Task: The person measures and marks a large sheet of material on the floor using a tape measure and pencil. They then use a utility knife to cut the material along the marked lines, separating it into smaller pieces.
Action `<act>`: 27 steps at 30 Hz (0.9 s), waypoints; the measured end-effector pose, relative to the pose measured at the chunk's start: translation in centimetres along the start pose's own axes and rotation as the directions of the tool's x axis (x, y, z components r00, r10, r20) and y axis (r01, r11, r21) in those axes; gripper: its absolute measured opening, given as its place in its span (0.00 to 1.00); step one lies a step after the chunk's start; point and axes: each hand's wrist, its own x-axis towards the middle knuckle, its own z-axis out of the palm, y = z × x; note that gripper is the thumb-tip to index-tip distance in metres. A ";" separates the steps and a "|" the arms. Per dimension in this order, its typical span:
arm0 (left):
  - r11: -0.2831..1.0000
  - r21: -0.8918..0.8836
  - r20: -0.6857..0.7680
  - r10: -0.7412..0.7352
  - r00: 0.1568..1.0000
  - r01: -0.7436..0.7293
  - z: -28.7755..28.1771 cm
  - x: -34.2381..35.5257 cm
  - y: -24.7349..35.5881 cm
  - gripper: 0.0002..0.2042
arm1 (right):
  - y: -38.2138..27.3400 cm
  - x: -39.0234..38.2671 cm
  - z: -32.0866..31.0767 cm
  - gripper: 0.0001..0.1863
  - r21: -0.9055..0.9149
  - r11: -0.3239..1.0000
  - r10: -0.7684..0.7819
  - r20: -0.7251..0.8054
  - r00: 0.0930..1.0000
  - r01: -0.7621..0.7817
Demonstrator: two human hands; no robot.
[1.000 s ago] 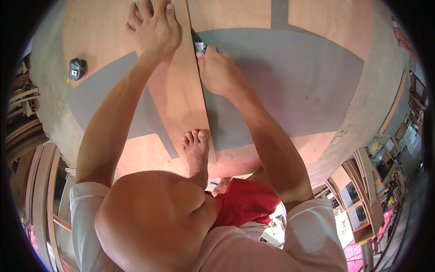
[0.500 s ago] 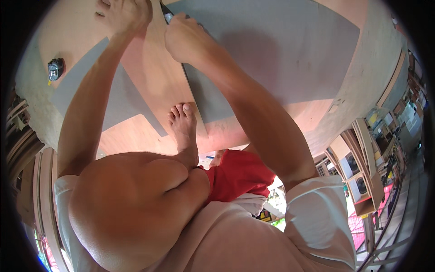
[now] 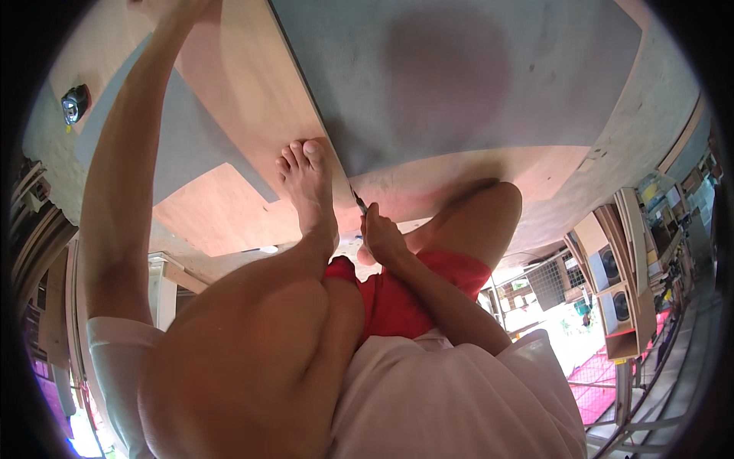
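Note:
My right hand [image 3: 384,236] is closed around a slim dark pointed tool [image 3: 361,202], a cutter or a marker; I cannot tell which. Its tip meets the near end of a long wooden strip [image 3: 267,92], at the strip's right edge. The strip lies across a grey sheet [image 3: 474,84], which shows on both sides of it. My left hand [image 3: 172,6] reaches to the strip's far part at the top edge, where its fingers are mostly cut off. My bare foot [image 3: 308,183] rests on the strip's near part.
Pale plywood [image 3: 222,210] lies under the grey sheet. A black tape measure [image 3: 74,103] sits at the far left. Wooden boxes with round dark speakers [image 3: 614,283] stand at the right. Boards [image 3: 38,252] are stacked along the left side.
My right hand has drawn the tool toward me along the strip's right edge, from the far part to the near end. My left hand has slipped mostly out of the top.

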 end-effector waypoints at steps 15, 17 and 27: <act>0.982 -0.152 -0.033 0.108 0.994 -0.112 0.4 0.0 0.1 0.22 | -27.0 11.3 -24.7 0.18 -0.051 0.883 -0.438 -0.447 0.780 0.466; 0.982 -0.149 -0.040 0.111 0.993 -0.116 0.3 -0.1 0.1 0.22 | -27.6 11.4 -25.0 0.18 -0.075 0.899 -0.423 -0.409 0.809 0.432; 0.997 -0.003 -0.031 0.081 0.996 -0.081 -0.7 -0.4 1.2 0.23 | -28.2 12.3 -25.4 0.20 -0.224 0.877 -0.479 -0.336 0.811 0.425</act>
